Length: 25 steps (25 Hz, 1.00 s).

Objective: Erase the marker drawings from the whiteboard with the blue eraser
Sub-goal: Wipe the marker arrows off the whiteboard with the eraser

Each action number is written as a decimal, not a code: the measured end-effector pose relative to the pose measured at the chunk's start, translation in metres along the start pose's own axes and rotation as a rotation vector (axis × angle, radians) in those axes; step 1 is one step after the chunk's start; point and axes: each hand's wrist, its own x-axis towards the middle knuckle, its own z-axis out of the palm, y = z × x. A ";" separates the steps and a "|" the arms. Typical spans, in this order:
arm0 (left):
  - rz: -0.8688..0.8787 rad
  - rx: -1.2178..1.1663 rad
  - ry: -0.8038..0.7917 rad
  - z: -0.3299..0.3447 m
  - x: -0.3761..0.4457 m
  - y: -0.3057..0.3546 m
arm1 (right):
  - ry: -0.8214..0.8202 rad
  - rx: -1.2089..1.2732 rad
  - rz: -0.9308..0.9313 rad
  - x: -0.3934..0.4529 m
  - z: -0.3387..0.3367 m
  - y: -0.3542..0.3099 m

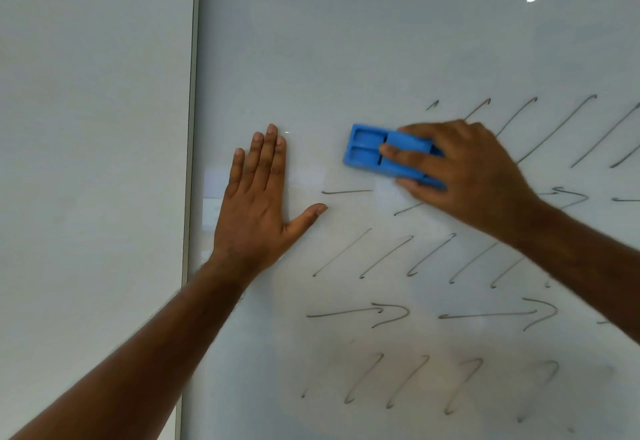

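Fingers (408, 155) of the right hand (464, 176) curl around the blue eraser (377, 152) and press it on the whiteboard (346, 59), while the left hand (256, 204) lies flat beside it with straight fingers, and gray marker drawings (391, 313) sit below and to the right.

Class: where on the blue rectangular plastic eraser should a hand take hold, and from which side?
Grip the blue rectangular plastic eraser across its long edges, coming from the back, as the right hand does. Its wiping face lies on the whiteboard; the ribbed back faces outward.
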 end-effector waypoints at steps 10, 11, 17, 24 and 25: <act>0.001 -0.026 0.003 0.001 0.000 0.000 | 0.078 0.020 0.193 0.032 0.011 -0.012; 0.002 -0.030 0.003 0.000 0.000 0.000 | 0.054 0.019 0.138 0.022 0.010 -0.017; 0.011 -0.078 -0.042 -0.004 0.005 0.001 | -0.068 -0.013 0.038 -0.033 -0.022 0.030; 0.009 -0.137 -0.054 -0.005 0.067 0.019 | 0.033 0.027 0.345 -0.003 -0.029 0.076; 0.009 -0.144 -0.054 -0.005 0.077 0.023 | 0.060 0.051 0.366 0.005 -0.024 0.068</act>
